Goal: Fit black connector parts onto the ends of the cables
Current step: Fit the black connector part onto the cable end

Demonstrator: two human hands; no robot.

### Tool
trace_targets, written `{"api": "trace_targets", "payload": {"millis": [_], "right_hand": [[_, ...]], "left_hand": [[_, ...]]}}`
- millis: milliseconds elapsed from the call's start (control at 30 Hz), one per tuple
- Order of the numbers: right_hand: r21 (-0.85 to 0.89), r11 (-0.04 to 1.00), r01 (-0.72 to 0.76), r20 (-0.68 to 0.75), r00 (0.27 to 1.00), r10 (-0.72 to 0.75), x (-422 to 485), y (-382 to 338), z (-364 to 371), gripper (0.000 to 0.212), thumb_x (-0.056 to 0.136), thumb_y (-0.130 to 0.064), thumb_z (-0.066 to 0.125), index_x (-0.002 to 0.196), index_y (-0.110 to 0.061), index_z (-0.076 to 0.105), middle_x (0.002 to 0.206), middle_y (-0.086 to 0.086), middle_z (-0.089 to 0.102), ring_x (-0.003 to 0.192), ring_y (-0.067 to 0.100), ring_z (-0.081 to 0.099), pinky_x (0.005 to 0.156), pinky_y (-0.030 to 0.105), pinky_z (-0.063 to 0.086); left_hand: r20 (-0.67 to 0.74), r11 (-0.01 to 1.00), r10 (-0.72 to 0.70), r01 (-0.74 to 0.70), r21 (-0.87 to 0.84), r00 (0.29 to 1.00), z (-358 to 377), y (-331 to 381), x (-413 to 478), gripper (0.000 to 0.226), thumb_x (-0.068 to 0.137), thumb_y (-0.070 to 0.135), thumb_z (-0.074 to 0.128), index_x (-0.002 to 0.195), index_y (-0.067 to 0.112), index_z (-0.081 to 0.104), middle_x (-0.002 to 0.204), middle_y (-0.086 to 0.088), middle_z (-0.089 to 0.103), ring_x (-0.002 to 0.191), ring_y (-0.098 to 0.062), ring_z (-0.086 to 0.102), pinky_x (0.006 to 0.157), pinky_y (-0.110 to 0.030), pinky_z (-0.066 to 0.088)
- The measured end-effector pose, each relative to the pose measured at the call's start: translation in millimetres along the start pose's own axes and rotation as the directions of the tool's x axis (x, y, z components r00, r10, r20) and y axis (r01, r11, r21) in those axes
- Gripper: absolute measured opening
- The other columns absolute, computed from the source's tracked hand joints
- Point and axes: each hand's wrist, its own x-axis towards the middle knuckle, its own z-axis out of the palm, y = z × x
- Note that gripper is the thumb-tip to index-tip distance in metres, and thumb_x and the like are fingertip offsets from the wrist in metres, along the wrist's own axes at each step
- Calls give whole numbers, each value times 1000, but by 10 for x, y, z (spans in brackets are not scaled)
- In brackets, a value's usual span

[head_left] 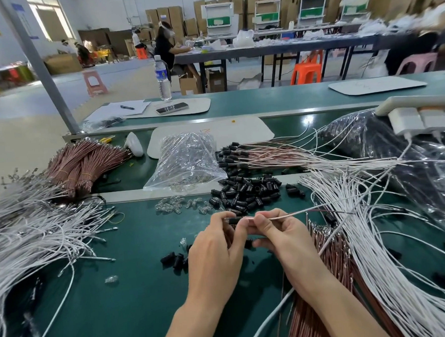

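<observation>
My left hand (pixel 215 248) pinches a small black connector (pixel 234 220) above the green table. My right hand (pixel 279 233) pinches a thin white cable (pixel 296 214) just right of it; the cable's end meets the connector between my fingertips. The cable runs off to the right. A pile of loose black connectors (pixel 245 190) lies just beyond my hands. A few more black connectors (pixel 174 258) sit left of my left wrist. Finished cables with black connectors (pixel 231 155) lie fanned out further back.
White cables (pixel 39 229) heap at the left, white cables and brown cables (pixel 326 291) at the right. A clear bag (pixel 185 160) lies in the middle, small clear parts (pixel 172 205) before it. Brown bundles (pixel 87 162) lie back left, a black bag (pixel 369 135) back right.
</observation>
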Motion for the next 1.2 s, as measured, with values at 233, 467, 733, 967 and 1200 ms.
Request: {"api": "trace_targets", "payload": {"millis": [233, 467, 733, 967, 1200], "right_hand": [[-40, 999, 10, 62, 998, -8, -20, 8, 2, 24, 86, -27, 65, 96, -5, 61, 100, 8, 79, 96, 22, 76, 65, 20, 57], [-16, 1000, -2, 115, 993, 4, -3, 32, -33, 24, 89, -27, 63, 98, -5, 60, 105, 12, 78, 101, 26, 75, 68, 20, 58], [53, 998, -24, 133, 991, 16, 7, 23, -43, 24, 89, -25, 64, 97, -3, 58, 104, 17, 77, 99, 29, 75, 68, 20, 58], [151, 989, -3, 21, 1000, 0, -3, -51, -10, 35, 80, -31, 73, 103, -5, 69, 104, 21, 76, 91, 27, 76, 64, 22, 59], [129, 985, 112, -145, 985, -93, -3, -244, -113, 24, 78, -29, 74, 96, -14, 81, 100, 17, 77, 84, 22, 76, 63, 21, 59]], "left_hand": [[29, 999, -24, 23, 38, 999, 21, 68, 19, 50, 97, 65, 16, 90, 27, 46, 65, 9, 60, 92, 13, 45, 84, -33, 39], [57, 997, -25, 21, 72, 998, 35, 45, 18, 52, 96, 62, 12, 83, 24, 44, 73, 7, 61, 78, 4, 47, 82, -32, 37], [92, 1000, -19, 17, 19, 996, 34, 8, 8, 59, 95, 65, 10, 84, 22, 48, 71, 6, 62, 82, -12, 47, 84, -38, 42], [-87, 936, -135, 98, -338, 987, -72, 75, 29, 31, 97, 63, 33, 83, 39, 48, 73, 6, 59, 62, -14, 49, 55, -27, 39], [-184, 756, -334, 147, -637, 924, -447, -29, 177, 17, 101, 29, 55, 97, 16, 65, 74, 7, 67, 67, -7, 60, 67, -18, 51]]}}
